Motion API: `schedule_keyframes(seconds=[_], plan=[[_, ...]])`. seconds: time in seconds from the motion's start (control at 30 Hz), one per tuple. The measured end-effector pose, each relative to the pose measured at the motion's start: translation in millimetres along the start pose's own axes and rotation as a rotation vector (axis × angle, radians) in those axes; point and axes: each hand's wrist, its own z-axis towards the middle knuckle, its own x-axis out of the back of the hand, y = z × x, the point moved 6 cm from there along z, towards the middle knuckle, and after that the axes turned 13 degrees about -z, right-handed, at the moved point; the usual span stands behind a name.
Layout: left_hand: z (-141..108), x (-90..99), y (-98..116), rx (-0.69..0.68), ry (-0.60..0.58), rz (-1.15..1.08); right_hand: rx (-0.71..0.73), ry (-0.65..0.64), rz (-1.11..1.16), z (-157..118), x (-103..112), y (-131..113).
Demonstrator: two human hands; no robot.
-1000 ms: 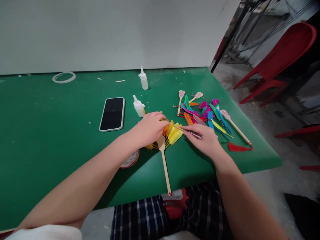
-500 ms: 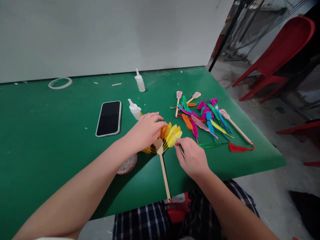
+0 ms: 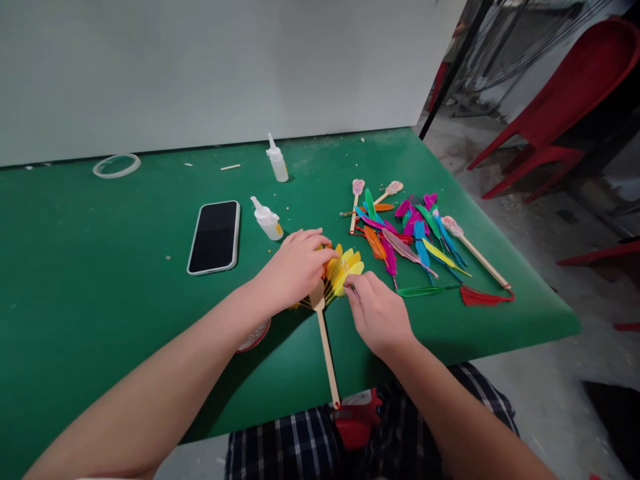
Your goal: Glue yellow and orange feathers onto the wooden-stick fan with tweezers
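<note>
A feather fan with yellow and orange feathers (image 3: 346, 267) lies on the green table, its wooden handle (image 3: 328, 357) pointing toward me. My left hand (image 3: 300, 268) rests over the fan's left and upper feathers, fingers stretched out and slightly curved. At the fan's right edge, my right hand (image 3: 377, 310) is closed in a pinch. A thin tool seems to be between its fingers, mostly hidden, with the fingertips beside the yellow feathers. A red-rimmed bowl (image 3: 256, 337) of small pale pieces sits partly under my left forearm.
Two white glue bottles (image 3: 278, 164) stand beyond my left hand. A phone (image 3: 215, 237) and a clear ring (image 3: 117, 166) are on the left. Loose colored feathers (image 3: 400, 245), small wooden sticks and a red tassel (image 3: 486, 296) lie on the right. Red chairs (image 3: 575, 100) stand beyond the table.
My right hand has shifted slightly left, its fingertips closer to the yellow feathers. My left hand stays on the fan, now covering slightly more of it. The view has shifted a little.
</note>
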Motion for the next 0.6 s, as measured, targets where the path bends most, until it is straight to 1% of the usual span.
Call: schedule_keyframes(seconds=[0.2, 0.6], plan=[[-0.3, -2.7, 1.2, -0.006, -0.008, 0.012, -0.011, -0.015, -0.001, -0.3, -1.1, 0.8], [0.0, -5.1, -0.3, 0.003, -0.018, 0.0, -0.045, -0.02, 0.082, 0.3, -4.1, 2.7]])
